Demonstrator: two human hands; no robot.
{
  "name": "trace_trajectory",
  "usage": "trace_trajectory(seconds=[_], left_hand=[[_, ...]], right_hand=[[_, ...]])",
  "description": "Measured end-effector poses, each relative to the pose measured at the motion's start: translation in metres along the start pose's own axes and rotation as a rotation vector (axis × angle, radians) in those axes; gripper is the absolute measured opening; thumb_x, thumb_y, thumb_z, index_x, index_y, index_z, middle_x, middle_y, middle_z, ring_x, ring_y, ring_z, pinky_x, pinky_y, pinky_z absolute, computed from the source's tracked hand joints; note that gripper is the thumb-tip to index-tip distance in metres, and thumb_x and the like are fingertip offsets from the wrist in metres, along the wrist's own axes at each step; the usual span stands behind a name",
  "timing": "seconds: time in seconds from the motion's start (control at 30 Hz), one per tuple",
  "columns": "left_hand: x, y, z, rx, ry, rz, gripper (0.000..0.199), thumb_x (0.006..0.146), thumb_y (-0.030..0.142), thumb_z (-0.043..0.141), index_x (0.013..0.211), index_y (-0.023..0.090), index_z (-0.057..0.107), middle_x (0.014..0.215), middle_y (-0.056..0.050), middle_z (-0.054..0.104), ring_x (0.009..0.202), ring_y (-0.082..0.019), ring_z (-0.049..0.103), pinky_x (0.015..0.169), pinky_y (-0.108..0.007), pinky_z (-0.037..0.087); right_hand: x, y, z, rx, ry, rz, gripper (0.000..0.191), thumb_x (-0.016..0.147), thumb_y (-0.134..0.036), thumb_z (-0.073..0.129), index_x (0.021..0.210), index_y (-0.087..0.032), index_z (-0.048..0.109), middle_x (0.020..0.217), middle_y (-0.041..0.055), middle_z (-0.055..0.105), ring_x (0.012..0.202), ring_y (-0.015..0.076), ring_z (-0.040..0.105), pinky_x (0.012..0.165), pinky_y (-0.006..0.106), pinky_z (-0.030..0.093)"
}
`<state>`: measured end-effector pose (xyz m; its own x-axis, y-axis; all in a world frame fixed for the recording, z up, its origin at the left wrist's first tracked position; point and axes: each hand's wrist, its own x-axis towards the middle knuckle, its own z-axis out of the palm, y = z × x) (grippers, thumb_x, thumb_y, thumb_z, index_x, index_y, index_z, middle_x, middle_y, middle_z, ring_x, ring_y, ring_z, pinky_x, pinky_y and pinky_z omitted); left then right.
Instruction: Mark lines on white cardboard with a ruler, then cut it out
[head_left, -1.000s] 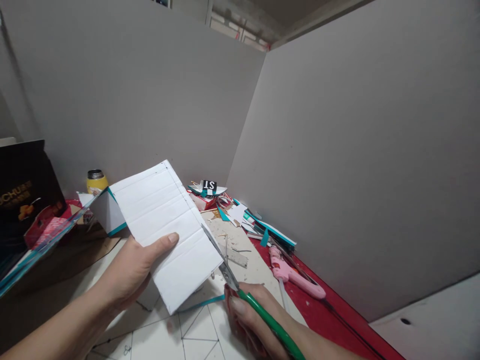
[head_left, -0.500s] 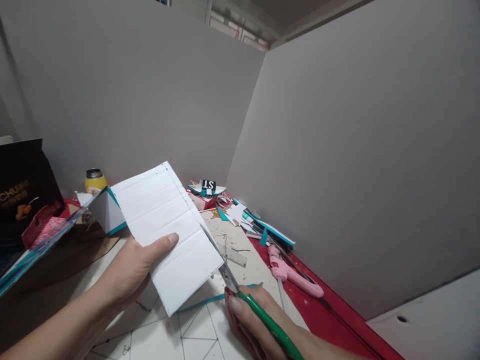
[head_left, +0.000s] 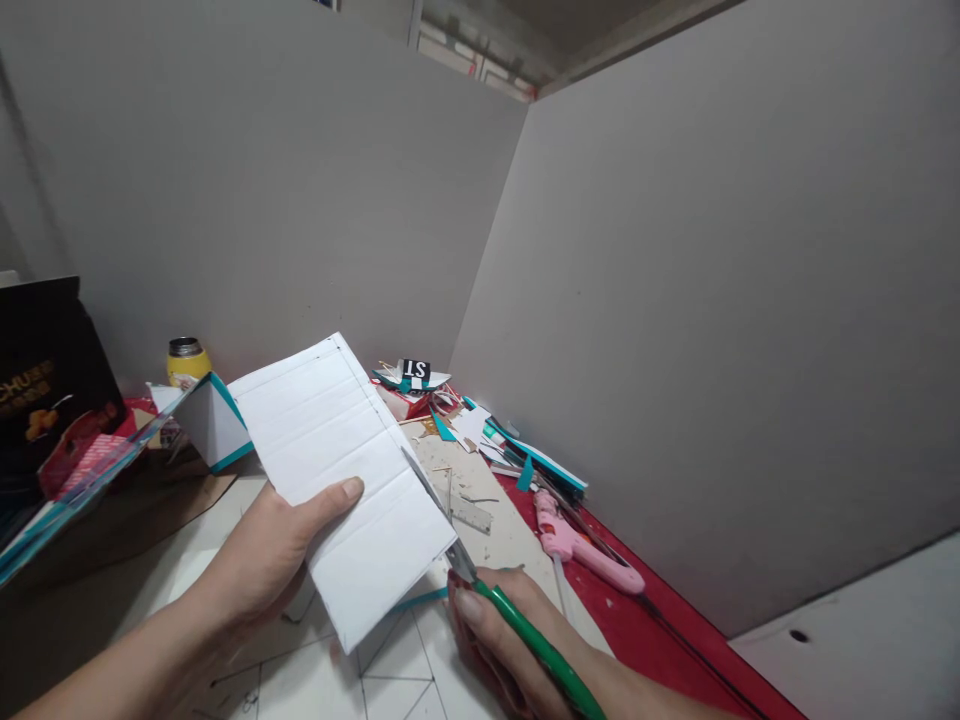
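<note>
My left hand (head_left: 300, 530) grips a white sheet of cardboard (head_left: 337, 440) by its left side, thumb on top and fingers hidden beneath. Crease lines cross the sheet, and a pencilled line with dots runs near its far and right edges. In my right hand (head_left: 502, 630) is a pair of scissors (head_left: 536, 640) with green handles, closed around by my fingers. One blade lies over the cardboard's right edge near its lower right corner; the other blade is mostly hidden. Below the sheet is a white board with drawn lines (head_left: 397, 670).
A pink glue gun (head_left: 589, 555) lies on red cloth (head_left: 660, 630) at right. Card scraps (head_left: 472, 425) and a ruler (head_left: 471, 514) lie beyond the cardboard. At left stand a yellow bottle (head_left: 189, 364), a black box (head_left: 52, 370) and a teal-edged card piece (head_left: 217, 425). Grey partitions (head_left: 675, 300) rise behind.
The cardboard has shifted slightly down and to the right with my left hand, its lower right corner sitting deeper between the scissor blades. My right hand has barely moved.
</note>
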<state>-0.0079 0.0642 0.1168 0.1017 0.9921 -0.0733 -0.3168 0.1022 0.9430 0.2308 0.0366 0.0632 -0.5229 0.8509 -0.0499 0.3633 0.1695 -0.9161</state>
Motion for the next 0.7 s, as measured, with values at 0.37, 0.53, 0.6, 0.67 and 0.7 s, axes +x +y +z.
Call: trace_trajectory(seconds=[0.37,0.53,0.6,0.67,0.7], left_hand=[[0.002,0.009,-0.002,-0.099,0.028,-0.059,0.062,0.068,0.028,0.084,0.127,0.016,0.066,0.108,-0.013,0.077,0.092,-0.030,0.073,0.078,-0.033,0.058],[0.008,0.014,-0.008,-0.133,0.148,-0.032,0.058,0.068,0.024,0.084,0.122,0.014,0.068,0.108,-0.012,0.077,0.094,-0.028,0.073,0.082,-0.032,0.058],[0.008,0.013,-0.008,-0.103,0.137,0.004,0.063,0.070,0.025,0.084,0.129,0.016,0.064,0.111,-0.011,0.076,0.099,-0.028,0.072,0.092,-0.035,0.055],[0.007,0.011,-0.008,-0.074,0.120,0.036,0.066,0.072,0.027,0.083,0.133,0.018,0.061,0.113,-0.011,0.076,0.104,-0.028,0.071,0.099,-0.036,0.051],[0.007,0.010,-0.008,-0.061,0.107,0.045,0.067,0.073,0.028,0.083,0.135,0.019,0.059,0.114,-0.011,0.076,0.106,-0.028,0.070,0.100,-0.036,0.051]], right_hand=[[0.003,-0.003,-0.004,0.031,0.003,0.002,0.056,0.093,-0.070,0.036,0.067,-0.021,0.041,0.044,-0.0066,0.035,0.038,0.0068,0.032,0.036,0.022,0.019],[0.000,0.005,-0.004,0.015,-0.039,0.013,0.055,0.094,-0.069,0.034,0.069,-0.021,0.040,0.044,-0.0072,0.033,0.038,0.0068,0.030,0.036,0.022,0.021],[-0.001,0.007,-0.005,-0.018,-0.037,-0.023,0.052,0.096,-0.066,0.033,0.072,-0.021,0.042,0.047,-0.0064,0.037,0.040,0.0068,0.032,0.039,0.022,0.023],[-0.001,0.006,-0.007,-0.067,-0.027,-0.070,0.049,0.098,-0.062,0.033,0.074,-0.020,0.043,0.051,-0.0053,0.040,0.044,0.0076,0.034,0.042,0.022,0.027],[-0.001,0.004,-0.008,-0.094,-0.019,-0.093,0.048,0.099,-0.060,0.033,0.075,-0.020,0.043,0.053,-0.0045,0.042,0.047,0.0083,0.036,0.044,0.022,0.028]])
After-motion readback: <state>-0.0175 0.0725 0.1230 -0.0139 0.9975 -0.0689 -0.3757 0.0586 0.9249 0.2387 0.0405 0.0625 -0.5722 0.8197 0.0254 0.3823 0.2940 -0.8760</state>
